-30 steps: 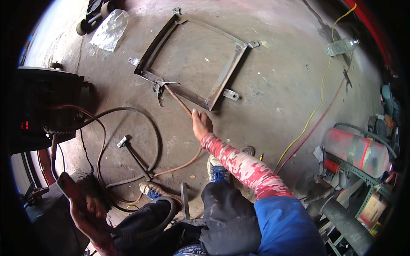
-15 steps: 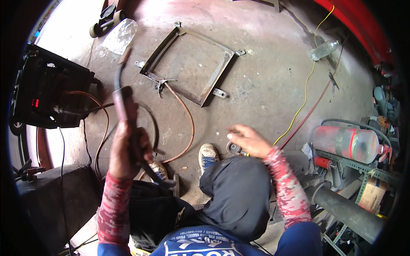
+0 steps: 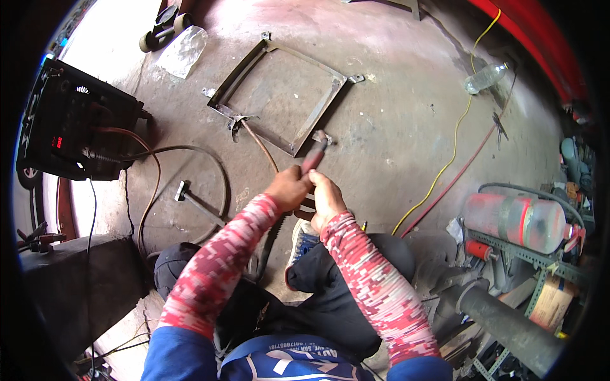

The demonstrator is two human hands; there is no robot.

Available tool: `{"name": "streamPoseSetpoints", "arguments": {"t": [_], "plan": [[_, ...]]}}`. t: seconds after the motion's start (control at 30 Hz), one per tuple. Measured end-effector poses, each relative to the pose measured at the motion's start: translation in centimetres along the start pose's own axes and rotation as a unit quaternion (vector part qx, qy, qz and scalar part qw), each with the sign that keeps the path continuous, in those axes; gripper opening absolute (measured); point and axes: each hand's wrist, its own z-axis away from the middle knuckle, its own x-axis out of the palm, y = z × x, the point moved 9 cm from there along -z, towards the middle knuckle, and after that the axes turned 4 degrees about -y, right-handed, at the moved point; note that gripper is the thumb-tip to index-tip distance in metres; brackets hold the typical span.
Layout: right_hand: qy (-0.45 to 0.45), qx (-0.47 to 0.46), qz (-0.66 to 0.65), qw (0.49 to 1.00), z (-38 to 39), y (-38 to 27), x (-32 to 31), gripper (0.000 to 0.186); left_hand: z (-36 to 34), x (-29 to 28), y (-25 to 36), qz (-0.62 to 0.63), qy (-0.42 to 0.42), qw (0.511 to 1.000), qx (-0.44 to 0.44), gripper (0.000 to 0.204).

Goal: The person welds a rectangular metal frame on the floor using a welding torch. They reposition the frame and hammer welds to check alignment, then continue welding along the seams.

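Note:
My left hand [image 3: 286, 189] and my right hand [image 3: 327, 200] are closed together on a welding torch [image 3: 313, 154], which points toward the far side, its tip over the near right corner of a square steel frame [image 3: 308, 63]. The frame lies on the floor with metal tabs at its corners. A metal clamp [image 3: 238, 119] with a copper-coloured cable grips its near left side. The torch's dark hose runs down between my legs. A hammer [image 3: 184, 190] lies on the floor left of my hands.
A black welding machine [image 3: 76, 114] with cables stands at left, beside a dark block [image 3: 63, 286]. A plastic bag [image 3: 181, 51], a wheeled item [image 3: 164, 32] and a bottle [image 3: 485, 78] lie farther off. Right are yellow and red lines, a red cylinder [image 3: 511, 219], an angle rack and pipes.
My left hand has brought the torch from the left to the middle and swung its tip rightward. My right hand, open half a second ago, has joined it on the torch.

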Motion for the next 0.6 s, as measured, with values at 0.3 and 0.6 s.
{"name": "streamPoseSetpoints", "arguments": {"t": [0.3,0.6], "plan": [[-0.005,-0.048,-0.062,0.997,-4.8,0.6,-4.1,0.069,-6.9,5.8,-1.7,-0.047,0.084,0.995,-0.028,0.053],[-0.015,-0.069,-0.059,0.996,-6.1,0.2,-3.2,0.056,-8.3,4.3,-3.4,-0.04,0.122,0.991,-0.043,0.054]]}}
